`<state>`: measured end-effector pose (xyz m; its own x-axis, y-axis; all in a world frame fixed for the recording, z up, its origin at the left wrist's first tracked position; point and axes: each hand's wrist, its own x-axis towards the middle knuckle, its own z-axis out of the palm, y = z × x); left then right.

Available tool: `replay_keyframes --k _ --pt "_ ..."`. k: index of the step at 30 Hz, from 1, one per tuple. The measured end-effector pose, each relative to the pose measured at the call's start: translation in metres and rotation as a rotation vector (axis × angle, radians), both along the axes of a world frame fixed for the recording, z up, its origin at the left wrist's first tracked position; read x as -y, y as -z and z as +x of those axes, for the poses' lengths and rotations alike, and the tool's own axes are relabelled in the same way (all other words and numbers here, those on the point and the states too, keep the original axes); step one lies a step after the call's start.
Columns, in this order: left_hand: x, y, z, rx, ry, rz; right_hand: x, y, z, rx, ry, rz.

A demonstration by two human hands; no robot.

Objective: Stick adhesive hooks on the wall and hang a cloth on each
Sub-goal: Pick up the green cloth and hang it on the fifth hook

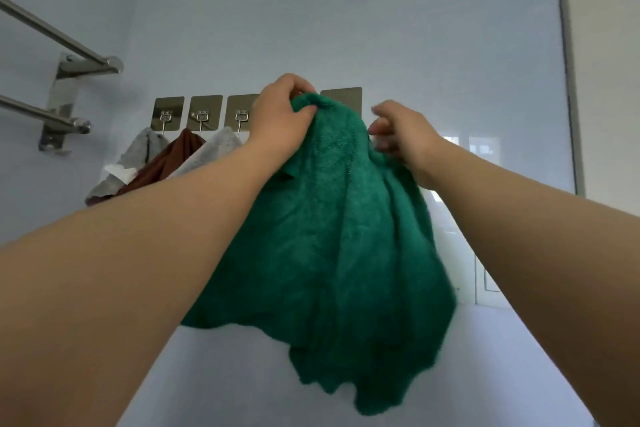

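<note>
Lifting the green cloth [332,218] up to the fourth plate [343,99], the rightmost in a row across the middle of the wall [415,28].

- Left hand [287,114]: fingers and thumb clenched round the bunched top of the cloth, held against the plate's lower left corner.
- Right hand [398,135]: fingers curled and seemingly pinching the cloth's right fold, just below and right of the plate.
- Cloth: long axis vertical, falling from the left-hand bunch toward the wall's lower edge, with its loose hem blurred.
- Key relation: the plate lies directly behind and slightly up-right of the gripped bunch. Its hook is hidden by the cloth, so it cannot be told whether the cloth has caught on it. The left hand is the nearer one. Likely need is for the bunch to go up and over the prong, then settle down.
- Toward the wall's left edge, three plates [204,113] each show a hook. From them hang a grey cloth [145,149], a brown cloth [176,156] and a pale cloth [216,152].
- Rails [62,38] are mounted at the wall's left edge.
- Writing: none readable. A white tag [121,172] on the grey cloth shows no legible print, and no brand marks are visible.
</note>
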<state>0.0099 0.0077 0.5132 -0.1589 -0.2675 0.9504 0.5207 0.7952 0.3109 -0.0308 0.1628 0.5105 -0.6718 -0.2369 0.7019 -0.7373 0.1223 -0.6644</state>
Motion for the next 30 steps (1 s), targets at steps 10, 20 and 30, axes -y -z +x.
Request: replay_keyframes --k 10,20,30 --pt "-0.012 -0.014 0.013 0.084 0.169 -0.114 0.005 -0.005 0.004 0.373 -0.466 0.119" --pt "0.006 -0.014 0.035 0.445 0.045 -0.171 -0.004 -0.02 0.017 -0.138 0.234 0.385" --pt "0.021 -0.021 0.03 0.323 -0.043 -0.17 -0.01 -0.03 0.01 -0.362 0.196 0.284"
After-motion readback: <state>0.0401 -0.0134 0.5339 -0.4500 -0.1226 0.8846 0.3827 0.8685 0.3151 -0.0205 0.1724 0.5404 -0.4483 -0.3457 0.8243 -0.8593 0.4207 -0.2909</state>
